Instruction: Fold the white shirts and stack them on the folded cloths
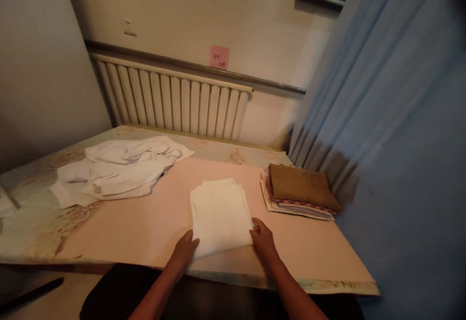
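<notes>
- Two bare hands hold one folded white cloth [220,215] between them, one at each side of its near part.
- The left hand [185,249] has a narrow grip on the near left corner, thumb and fingers close together at the edge.
- The right hand [265,242] pinches the right edge near its lower corner, the thumb next to the curled fingers; how far the fingers reach beneath cannot be told.
- The folded white cloth is roughly square, its layers slightly offset at the far edge, and it sits over the near middle of a pink sheet [145,232].
- Beneath the pink sheet, a pale floral cover [236,156] shows along the back, the left and the front edge.
- To the left, well apart from the hands, lies a loose heap of white fabric [125,167], crumpled, partly on the pink sheet and partly on the floral cover.
- To the right rests a neat stack of folded fabrics [302,184], brown on top, with patterned and pale layers below, beside a blue curtain [396,164].
- Behind, a ribbed radiator [174,99] stands against the wall, with a pink note [219,58] above it.
</notes>
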A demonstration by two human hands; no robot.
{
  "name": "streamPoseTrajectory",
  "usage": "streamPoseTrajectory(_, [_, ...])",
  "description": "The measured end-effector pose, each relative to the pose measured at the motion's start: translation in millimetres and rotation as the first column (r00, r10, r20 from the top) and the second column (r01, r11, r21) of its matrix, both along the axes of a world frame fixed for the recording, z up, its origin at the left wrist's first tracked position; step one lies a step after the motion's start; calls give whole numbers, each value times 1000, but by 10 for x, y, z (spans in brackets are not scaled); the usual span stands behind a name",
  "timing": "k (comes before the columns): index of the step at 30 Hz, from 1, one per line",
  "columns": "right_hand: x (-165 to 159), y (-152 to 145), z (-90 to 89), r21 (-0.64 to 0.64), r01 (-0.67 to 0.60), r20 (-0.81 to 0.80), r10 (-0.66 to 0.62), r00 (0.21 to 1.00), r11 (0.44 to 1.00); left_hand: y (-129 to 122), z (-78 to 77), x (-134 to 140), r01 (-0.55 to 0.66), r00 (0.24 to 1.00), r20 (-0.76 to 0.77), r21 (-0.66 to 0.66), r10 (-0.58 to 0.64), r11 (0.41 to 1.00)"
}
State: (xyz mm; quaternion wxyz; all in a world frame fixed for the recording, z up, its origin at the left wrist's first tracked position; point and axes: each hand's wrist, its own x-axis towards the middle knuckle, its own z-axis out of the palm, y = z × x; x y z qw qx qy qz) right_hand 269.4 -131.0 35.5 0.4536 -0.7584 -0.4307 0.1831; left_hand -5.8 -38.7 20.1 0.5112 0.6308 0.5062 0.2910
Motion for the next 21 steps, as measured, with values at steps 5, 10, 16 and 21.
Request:
streamPoseTrajectory(5, [-16,-327,-138,-44,-62,75,66,995,997,-215,-36,-156,79,992,106,-59,-73,995])
streamPoseTrajectory(10, [-38,-547,-189,-56,-95,117,101,988,994,-326,-2,-225,104,979,192,-153,-74,983])
streamPoseTrajectory(16, [6,-320,-110,-77,-38,74,44,996,996,-77,254,-112,8,981,190,-236,38,972])
streamPoseTrajectory(21, [51,58,-57,-96,18,-61,-24,998,995,340,367,101,9,957,281,-292,76,956])
